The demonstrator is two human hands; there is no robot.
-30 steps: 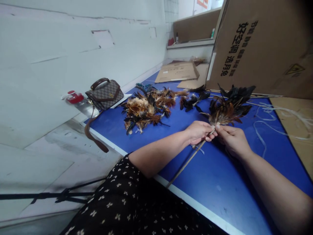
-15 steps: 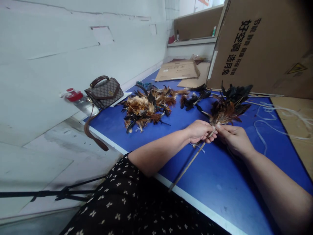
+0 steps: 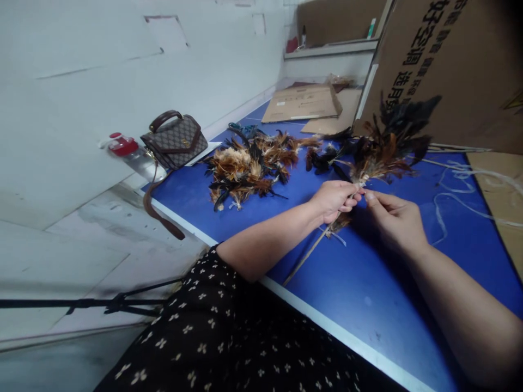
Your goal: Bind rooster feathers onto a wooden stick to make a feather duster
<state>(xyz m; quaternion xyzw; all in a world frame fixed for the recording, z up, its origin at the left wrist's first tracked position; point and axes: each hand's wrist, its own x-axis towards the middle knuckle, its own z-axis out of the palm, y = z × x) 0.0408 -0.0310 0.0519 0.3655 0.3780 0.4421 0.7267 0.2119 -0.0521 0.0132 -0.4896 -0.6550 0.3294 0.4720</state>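
Note:
My left hand (image 3: pixel 335 199) is closed round a thin wooden stick (image 3: pixel 310 253) just below a bunch of brown and black feathers (image 3: pixel 388 142) bound to its top. The stick slants down toward the near edge of the blue table (image 3: pixel 359 294), and the feathered end is lifted off the surface. My right hand (image 3: pixel 395 219) pinches something thin at the base of the feathers; I cannot make out what. A small tuft of feathers (image 3: pixel 338 223) lies under my left hand.
A heap of loose brown and black feathers (image 3: pixel 249 169) lies on the table's left part. A brown handbag (image 3: pixel 175 140) and a red-capped bottle (image 3: pixel 133 159) sit at the left corner. White string (image 3: pixel 457 188) lies at right. A large cardboard box (image 3: pixel 449 71) stands behind; flat cardboard (image 3: pixel 302 103) lies farther back.
Both hands have raised the feathered end of the stick, so the feather bunch now tilts up higher in front of the box. A small tuft now shows under my left hand.

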